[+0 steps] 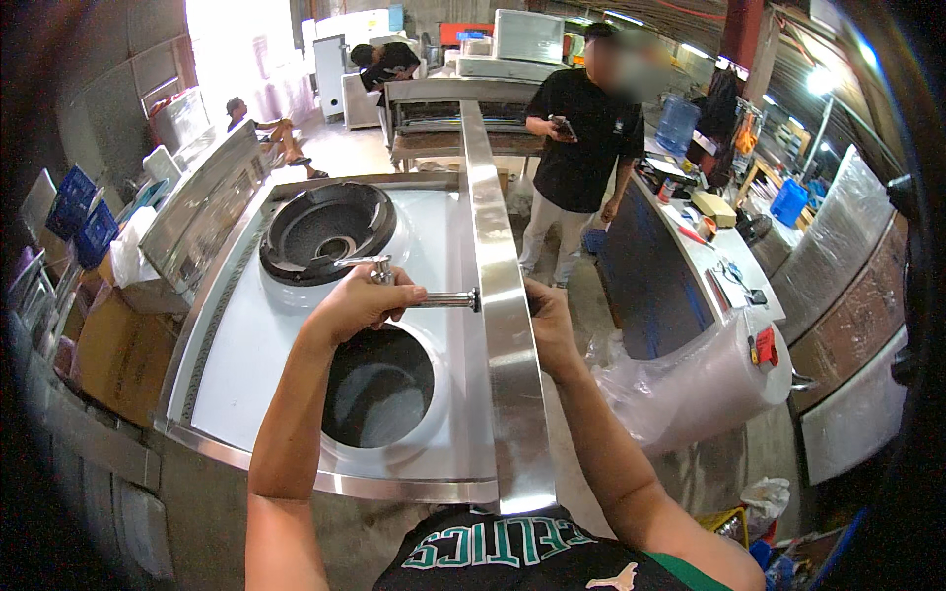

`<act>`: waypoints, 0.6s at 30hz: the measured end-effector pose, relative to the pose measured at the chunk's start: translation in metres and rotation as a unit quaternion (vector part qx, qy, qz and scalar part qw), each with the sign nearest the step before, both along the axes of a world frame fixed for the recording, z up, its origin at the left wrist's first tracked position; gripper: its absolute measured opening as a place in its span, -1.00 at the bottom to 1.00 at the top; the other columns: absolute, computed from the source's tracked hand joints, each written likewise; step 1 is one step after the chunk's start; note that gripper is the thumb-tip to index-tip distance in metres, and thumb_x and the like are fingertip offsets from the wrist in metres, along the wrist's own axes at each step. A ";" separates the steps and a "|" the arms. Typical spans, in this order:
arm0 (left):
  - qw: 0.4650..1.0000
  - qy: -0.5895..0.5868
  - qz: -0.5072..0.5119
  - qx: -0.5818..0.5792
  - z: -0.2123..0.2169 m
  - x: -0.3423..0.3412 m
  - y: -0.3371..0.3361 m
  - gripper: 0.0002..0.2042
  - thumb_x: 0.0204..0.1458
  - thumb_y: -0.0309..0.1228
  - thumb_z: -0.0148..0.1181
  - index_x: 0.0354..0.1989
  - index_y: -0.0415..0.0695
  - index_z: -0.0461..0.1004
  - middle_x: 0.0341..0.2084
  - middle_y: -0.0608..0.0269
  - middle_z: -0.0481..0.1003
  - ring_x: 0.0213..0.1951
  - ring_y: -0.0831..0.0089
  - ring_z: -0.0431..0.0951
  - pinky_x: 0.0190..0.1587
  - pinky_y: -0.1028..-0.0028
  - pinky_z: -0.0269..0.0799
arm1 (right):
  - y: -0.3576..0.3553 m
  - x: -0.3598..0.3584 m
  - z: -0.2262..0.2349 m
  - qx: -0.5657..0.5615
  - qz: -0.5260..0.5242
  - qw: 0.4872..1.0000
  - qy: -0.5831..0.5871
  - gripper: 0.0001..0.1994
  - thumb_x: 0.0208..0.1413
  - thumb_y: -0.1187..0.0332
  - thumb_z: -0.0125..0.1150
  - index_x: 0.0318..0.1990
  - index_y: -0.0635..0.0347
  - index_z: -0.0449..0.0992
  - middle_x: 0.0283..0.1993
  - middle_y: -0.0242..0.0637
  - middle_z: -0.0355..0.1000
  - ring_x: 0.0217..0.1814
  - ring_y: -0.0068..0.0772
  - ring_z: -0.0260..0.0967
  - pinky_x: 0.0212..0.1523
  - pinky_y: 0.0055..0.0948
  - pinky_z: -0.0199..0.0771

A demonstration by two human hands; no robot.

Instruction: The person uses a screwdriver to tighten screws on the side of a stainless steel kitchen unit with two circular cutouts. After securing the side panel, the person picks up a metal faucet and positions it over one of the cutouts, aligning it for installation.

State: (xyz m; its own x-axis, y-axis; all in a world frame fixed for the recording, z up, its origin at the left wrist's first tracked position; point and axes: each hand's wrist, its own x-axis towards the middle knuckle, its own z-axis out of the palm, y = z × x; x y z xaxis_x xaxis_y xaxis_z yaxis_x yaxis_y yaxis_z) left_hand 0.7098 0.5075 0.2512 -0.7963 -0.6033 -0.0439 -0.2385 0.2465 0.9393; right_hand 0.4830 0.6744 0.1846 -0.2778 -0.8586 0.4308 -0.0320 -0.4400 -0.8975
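My left hand (369,300) is closed around a chrome faucet (443,299), whose pipe runs right to the inner face of a steel upright panel (505,330). A small lever handle (367,262) sticks up above my fingers. On the panel's outer side is my right hand (550,320), opposite the pipe's end; its fingers are mostly hidden behind the panel. Below both hands lies a steel stove top (246,355) with a round open hole (379,384). A black ring-shaped burner (328,231) sits in the farther hole.
A person (586,138) holding a phone stands beyond the panel; two others are farther back. To the right, a bench (724,256) carries tools, and a roll of clear wrap (700,384) lies near my right arm. Cartons (128,350) and steel sheets stand left.
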 end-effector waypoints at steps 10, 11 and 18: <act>0.994 -0.007 0.030 -0.109 0.005 0.003 0.012 -0.73 0.09 -0.19 0.40 -0.40 -0.18 0.64 -0.66 0.39 0.48 -0.57 0.65 0.39 -0.51 0.51 0.24 | 0.000 0.008 0.006 0.036 -0.024 0.999 -0.017 -0.75 0.19 0.51 0.30 0.01 0.35 0.59 -0.11 -0.31 0.61 -0.10 -0.58 0.51 -0.04 -0.52 0.50; 0.994 -0.005 0.027 -0.107 0.005 0.003 0.012 -0.74 0.09 -0.20 0.40 -0.39 -0.18 0.65 -0.65 0.38 0.49 -0.55 0.64 0.40 -0.49 0.51 0.25 | 0.001 0.008 0.006 0.037 -0.027 0.999 -0.007 -0.76 0.19 0.52 0.30 0.01 0.35 0.59 -0.12 -0.31 0.61 -0.10 -0.57 0.51 -0.05 -0.52 0.50; 0.992 0.041 0.008 -0.123 0.000 0.003 0.009 -0.78 0.09 -0.22 0.40 -0.36 -0.15 0.64 -0.62 0.40 0.51 -0.53 0.67 0.44 -0.48 0.57 0.30 | -0.010 0.014 -0.005 0.025 -0.102 0.990 -0.089 -0.74 0.12 0.51 0.35 -0.02 0.31 0.59 -0.15 -0.34 0.61 -0.15 -0.57 0.51 -0.09 -0.51 0.49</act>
State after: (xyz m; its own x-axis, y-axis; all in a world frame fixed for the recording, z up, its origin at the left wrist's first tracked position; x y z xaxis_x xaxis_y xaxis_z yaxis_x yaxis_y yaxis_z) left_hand 0.7131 0.5169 0.2511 -0.7808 -0.6008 0.1711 -0.1695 0.4673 0.8677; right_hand 0.4967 0.6642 0.1798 -0.5158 -0.7955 0.3180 0.0457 -0.3962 -0.9170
